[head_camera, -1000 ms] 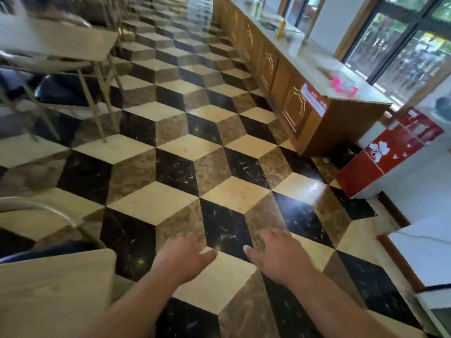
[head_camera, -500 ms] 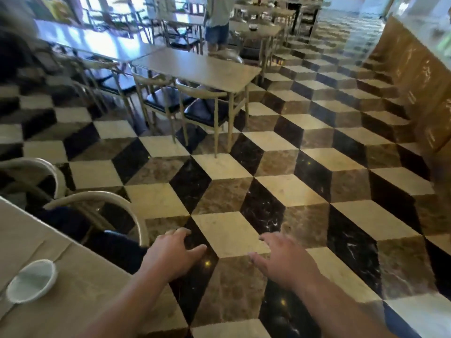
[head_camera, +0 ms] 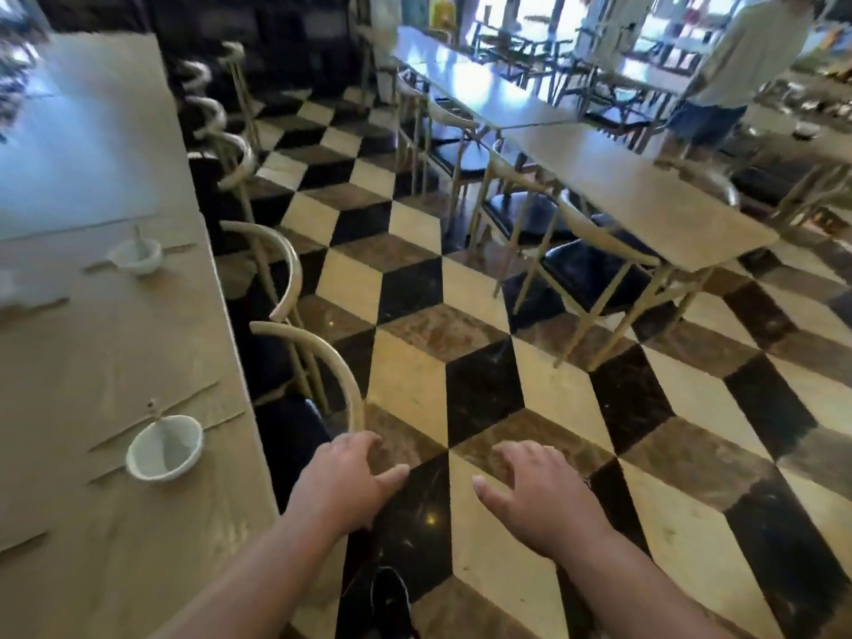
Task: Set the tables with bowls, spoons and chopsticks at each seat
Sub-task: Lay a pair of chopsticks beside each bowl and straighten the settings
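At left, a surface (head_camera: 115, 343) with 2 set bowls (head_camera: 164, 447) has swung into view (those seats look done); left hand (head_camera: 343, 481) and right hand (head_camera: 539, 495) hover relaxed, empty.

No text, label, brand or number can be read anywhere in this view. A yellow panel (head_camera: 441, 11) at the top edge, far back in the room, may be a sign or poster, but it is too blurred and too small for any letter on it to be made out
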Demonstrator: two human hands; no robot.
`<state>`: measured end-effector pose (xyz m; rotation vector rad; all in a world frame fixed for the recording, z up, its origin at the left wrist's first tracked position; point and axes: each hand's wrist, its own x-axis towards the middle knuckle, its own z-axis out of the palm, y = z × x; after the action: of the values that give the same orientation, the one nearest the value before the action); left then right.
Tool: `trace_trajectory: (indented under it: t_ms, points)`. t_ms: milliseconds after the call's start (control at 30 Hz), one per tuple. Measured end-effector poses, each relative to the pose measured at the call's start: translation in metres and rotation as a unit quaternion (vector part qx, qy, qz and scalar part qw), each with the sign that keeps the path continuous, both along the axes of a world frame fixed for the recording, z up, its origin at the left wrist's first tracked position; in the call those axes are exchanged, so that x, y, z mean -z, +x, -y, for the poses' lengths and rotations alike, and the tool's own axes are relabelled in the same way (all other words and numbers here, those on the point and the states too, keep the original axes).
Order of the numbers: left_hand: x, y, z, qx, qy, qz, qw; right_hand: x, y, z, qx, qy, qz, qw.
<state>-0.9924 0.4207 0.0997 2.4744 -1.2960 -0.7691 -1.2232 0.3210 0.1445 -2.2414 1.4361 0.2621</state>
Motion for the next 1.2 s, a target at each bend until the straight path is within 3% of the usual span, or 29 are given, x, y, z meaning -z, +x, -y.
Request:
trace_trajectory:
  t_ms: [200,367,567,700,833,967,1200]
  points:
    - [-0.008,0.039,0.115,-0.014,-0.006,-0.071,0.997,-0.022,0.051,0.12,-0.026,-0.032,-0.032,0.999]
    - [-0.033,0.085,0.187,-0.036,-0.033,-0.069,0.996,-0.05,0.104,0.206,-0.043,-0.048,-0.015,0.998]
    - [-0.048,0.143,0.218,-0.127,-0.045,-0.041,0.99,-0.051,0.188,0.271,-0.141,-0.019,-0.021,0.99]
    - [-0.034,0.183,0.226,-0.242,-0.022,-0.01,0.97,-0.031,0.253,0.32,-0.224,-0.01,0.008,0.975]
    - [-0.019,0.209,0.221,-0.374,0.0,-0.03,0.927,-0.016,0.32,0.353,-0.333,-0.007,0.025,0.942]
    - [-0.036,0.196,0.207,-0.48,0.034,-0.016,0.877,-0.022,0.383,0.366,-0.477,0.021,-0.004,0.878]
    - [-0.047,0.167,0.142,-0.654,0.047,-0.039,0.754,-0.012,0.467,0.297,-0.645,0.03,0.016,0.763]
